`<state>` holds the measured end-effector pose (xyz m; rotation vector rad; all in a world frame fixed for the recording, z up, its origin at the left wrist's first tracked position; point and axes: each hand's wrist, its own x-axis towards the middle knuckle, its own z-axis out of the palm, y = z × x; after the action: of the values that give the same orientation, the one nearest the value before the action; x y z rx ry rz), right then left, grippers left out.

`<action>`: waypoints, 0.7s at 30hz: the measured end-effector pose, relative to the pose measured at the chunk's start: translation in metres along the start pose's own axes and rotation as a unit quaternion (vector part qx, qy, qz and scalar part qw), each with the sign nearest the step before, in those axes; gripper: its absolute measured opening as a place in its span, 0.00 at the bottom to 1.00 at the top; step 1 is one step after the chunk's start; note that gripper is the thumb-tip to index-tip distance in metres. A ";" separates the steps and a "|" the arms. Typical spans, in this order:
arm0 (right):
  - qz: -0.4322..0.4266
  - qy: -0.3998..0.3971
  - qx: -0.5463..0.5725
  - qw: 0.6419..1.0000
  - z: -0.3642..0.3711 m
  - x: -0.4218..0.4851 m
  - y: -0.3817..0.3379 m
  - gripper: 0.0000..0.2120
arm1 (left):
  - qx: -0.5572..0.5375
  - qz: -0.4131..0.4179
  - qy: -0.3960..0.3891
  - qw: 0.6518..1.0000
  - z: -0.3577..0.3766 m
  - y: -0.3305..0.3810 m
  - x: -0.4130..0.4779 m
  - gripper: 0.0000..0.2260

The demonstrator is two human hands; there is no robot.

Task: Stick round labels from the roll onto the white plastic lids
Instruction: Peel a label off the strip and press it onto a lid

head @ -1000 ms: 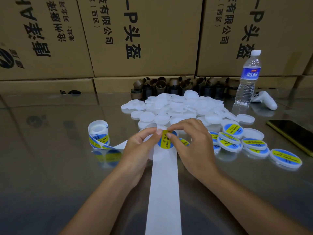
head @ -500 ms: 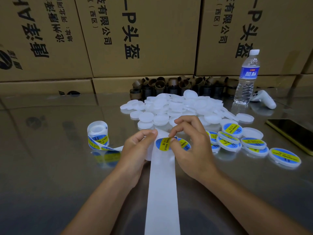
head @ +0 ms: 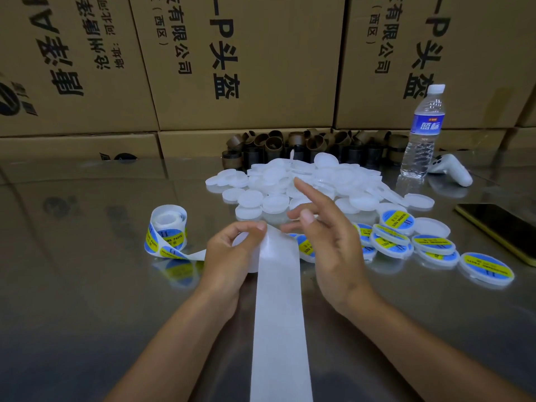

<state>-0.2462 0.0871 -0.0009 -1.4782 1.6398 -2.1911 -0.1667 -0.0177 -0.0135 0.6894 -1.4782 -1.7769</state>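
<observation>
No label is seen any more at the fold of the backing strip (head: pixel 278 300), still pinched by the left hand (head: pixel 232 256); the right hand (head: pixel 333 250) has been opened wide beside a labelled lid (head: pixel 305 247), so a blank lid from the pile (head: pixel 290 181) is judged next

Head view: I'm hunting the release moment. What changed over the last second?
The right hand let go of the round blue-and-yellow label, opened and lifted toward the pile of white plastic lids; where the label went is unclear. The left hand still pinches the white paper backing strip. The label roll, labelled lids and clear water bottle stayed put.
</observation>
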 end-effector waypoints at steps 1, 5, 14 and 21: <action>-0.002 -0.017 -0.006 1.000 0.001 -0.001 0.001 0.17 | -0.001 0.002 -0.002 1.000 0.000 0.000 0.000 0.03; 0.008 -0.057 -0.020 0.998 0.002 -0.003 0.006 0.20 | -0.007 0.008 -0.005 1.000 -0.001 0.001 -0.001 0.02; 0.056 -0.072 -0.045 0.995 -0.002 -0.003 0.016 0.17 | -0.072 0.025 0.046 0.996 -0.004 0.005 0.005 0.08; 0.068 -0.072 -0.016 0.995 0.000 -0.001 0.014 0.15 | -0.264 -0.026 -0.066 0.962 -0.002 0.014 0.004 0.09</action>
<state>-0.2527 0.0812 -0.0120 -1.4469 1.6832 -1.9491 -0.1650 -0.0236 -0.0001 0.3406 -0.9945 -2.1673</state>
